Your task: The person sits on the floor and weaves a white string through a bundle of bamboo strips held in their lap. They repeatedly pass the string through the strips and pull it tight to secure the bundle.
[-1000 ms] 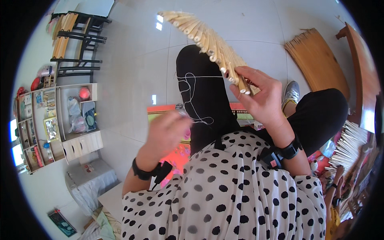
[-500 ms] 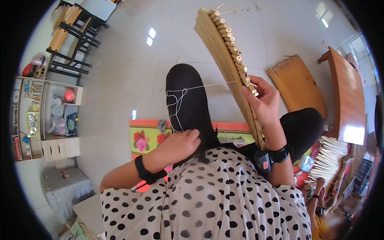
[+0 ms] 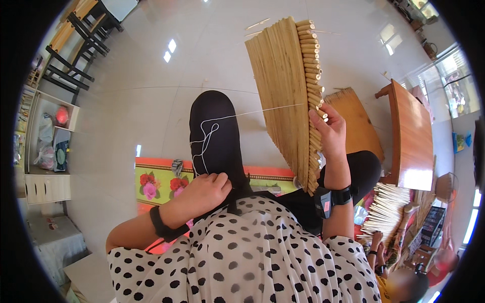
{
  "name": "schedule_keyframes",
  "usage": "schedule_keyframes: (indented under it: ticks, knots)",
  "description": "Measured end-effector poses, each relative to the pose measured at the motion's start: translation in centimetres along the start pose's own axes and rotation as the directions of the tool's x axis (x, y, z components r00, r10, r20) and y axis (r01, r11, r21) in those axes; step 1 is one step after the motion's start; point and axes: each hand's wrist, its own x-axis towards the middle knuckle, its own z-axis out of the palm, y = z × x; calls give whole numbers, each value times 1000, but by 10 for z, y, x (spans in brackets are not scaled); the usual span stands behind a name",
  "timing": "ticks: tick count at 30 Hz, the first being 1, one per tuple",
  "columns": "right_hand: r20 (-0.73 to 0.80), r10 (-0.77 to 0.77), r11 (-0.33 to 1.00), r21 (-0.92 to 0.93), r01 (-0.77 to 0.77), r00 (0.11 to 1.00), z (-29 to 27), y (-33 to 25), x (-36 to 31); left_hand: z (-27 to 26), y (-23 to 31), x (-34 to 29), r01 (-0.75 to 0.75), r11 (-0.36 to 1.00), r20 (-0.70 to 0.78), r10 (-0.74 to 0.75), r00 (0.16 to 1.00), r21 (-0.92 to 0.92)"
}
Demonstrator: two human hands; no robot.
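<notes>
Where a row of round cut ends lines its right-hand side, a tan panel of slender dried stalks set closely side by side (image 3: 280, 96) is held by my right grip (image 3: 333, 134). This grip is closed on the edge, with the thumb on the near face and the fingers about the cut ends. The panel is raised at a slant before me, to the right of my black-trousered left leg (image 3: 225, 151), its lower end reaching toward my lap.

A thin white thread (image 3: 262, 110) runs from the panel, slightly above my thumb, leftward to the knee, where it is drawn nearly straight; on the knee it forms loose loops, then descends to my left grip (image 3: 207, 194). The latter is closed low over the thigh, fingers curled inward; its interior is hidden, and I cannot tell how the thread is held there.

Surroundings: a red-and-green flower-printed cloth (image 3: 161, 184) shows beside my legs, on the pale tiled floor (image 3: 151, 116). A second, orange-brown panel of stalks (image 3: 353, 118) lies on the floor beyond my right grip, partly covered by it in this view. At lower right, pale, thin, straight sticks (image 3: 389, 204) lie spread in a row, with another person's hand (image 3: 377, 237) just beside them.
</notes>
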Motion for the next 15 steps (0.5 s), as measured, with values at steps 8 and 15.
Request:
schedule_keyframes:
  ticks: [8,15]
  knots:
    - [11,66,997,37,-67,998,-10,-9,0,0,3,2,30,999,25,-31,999,12]
    - [-58,51,990,131,-43,997,-17,-5,6,-63,-78,-46,285,310,48,-596,801,-907]
